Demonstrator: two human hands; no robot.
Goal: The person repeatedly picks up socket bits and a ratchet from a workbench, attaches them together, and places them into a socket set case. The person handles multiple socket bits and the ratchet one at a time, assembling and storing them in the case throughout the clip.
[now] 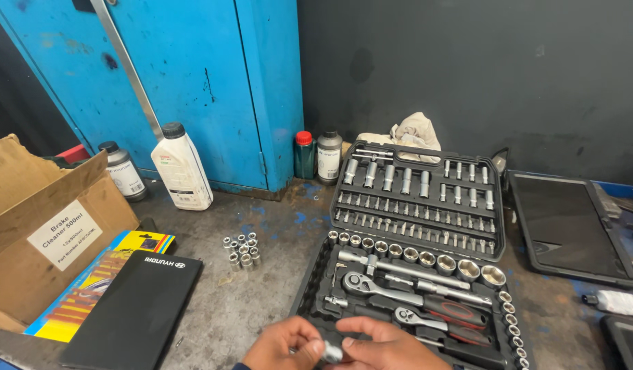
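while both hands are kept low at the bottom edge of the view, a small chrome socket (pixel 331 352) is pinched between them; the left hand (pixel 283 346) is curled closed with its fingertips on the socket's left side, and the right hand (pixel 390 349) is closed on it from the right (only the shiny end of the piece can be seen, so its exact size cannot be told); the socket is held just over the front left corner of an open black socket set case (pixel 309 274), which is laid on a grimy grey workbench (pixel 261 226); rows of sockets and bits are seated in the case lid (pixel 418 199), and two ratchets with red-and-black handles (pixel 426 305) are nested in the lower tray; a loose cluster of small sockets (pixel 242 250) is stood on the bench to the left of the case, well apart from the hands; further left a black zipped pouch (pixel 135 308) is laid over a yellow-and-blue pack (pixel 77 294), beside a cardboard box (pixel 42 226); a white plastic bottle (pixel 181 168) is stood against a blue metal cabinet (pixel 193 75).
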